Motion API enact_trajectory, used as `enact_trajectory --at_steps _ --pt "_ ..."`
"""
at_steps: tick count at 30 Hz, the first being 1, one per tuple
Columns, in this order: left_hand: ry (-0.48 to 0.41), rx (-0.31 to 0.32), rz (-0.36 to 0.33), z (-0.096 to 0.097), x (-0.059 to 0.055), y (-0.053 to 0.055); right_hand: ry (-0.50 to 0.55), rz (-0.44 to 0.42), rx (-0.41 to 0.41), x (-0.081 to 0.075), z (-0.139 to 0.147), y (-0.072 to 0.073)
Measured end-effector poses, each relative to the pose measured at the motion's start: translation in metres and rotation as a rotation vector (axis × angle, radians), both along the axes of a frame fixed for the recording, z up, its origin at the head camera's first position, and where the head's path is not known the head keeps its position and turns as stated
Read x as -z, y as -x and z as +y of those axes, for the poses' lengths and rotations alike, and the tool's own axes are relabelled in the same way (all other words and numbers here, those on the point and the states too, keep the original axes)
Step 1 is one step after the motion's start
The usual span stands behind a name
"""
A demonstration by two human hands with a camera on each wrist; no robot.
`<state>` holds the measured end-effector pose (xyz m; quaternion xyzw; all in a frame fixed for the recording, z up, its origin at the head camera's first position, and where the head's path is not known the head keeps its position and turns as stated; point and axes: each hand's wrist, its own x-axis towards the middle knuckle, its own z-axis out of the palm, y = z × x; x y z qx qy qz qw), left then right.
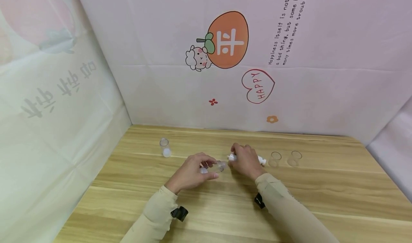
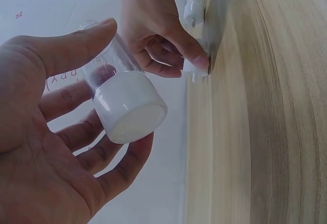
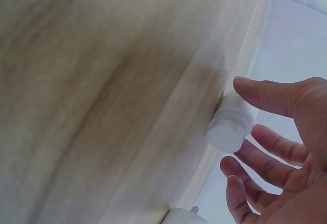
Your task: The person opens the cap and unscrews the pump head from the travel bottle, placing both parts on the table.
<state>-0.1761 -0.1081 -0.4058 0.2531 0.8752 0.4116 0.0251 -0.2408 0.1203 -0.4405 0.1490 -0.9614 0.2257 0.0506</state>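
Note:
My left hand (image 1: 196, 169) holds a clear bottle with a white base (image 2: 132, 106), tilted above the table; the thumb lies along one side and the fingers curl under the other. Its clear end (image 1: 221, 166) points toward the right hand. At the table, my right hand (image 1: 246, 160) pinches a small white cylinder with a nozzle (image 1: 232, 157) between thumb and fingers. In the right wrist view the white cylinder (image 3: 227, 132) shows a round end, close to the tabletop. Just right of that hand lies a second white nozzle piece (image 1: 262, 160), also visible in the left wrist view.
Another clear bottle with a white part (image 1: 165, 148) stands at the back left of the wooden table (image 1: 225, 214). Two clear cups, a nearer one (image 1: 274, 161) and a farther one (image 1: 293, 160), stand to the right. A printed cloth (image 1: 167, 96) hangs behind the table.

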Motion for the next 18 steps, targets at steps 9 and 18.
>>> enact_trajectory --at_steps 9,18 --pt "-0.026 -0.026 -0.017 -0.002 0.0014 0.0021 -0.012 0.004 -0.021 -0.0017 0.0004 -0.0002" --pt "-0.044 -0.031 -0.012 -0.0044 0.0049 0.0058 -0.011 -0.01 -0.018 -0.0015 -0.0003 0.0012"
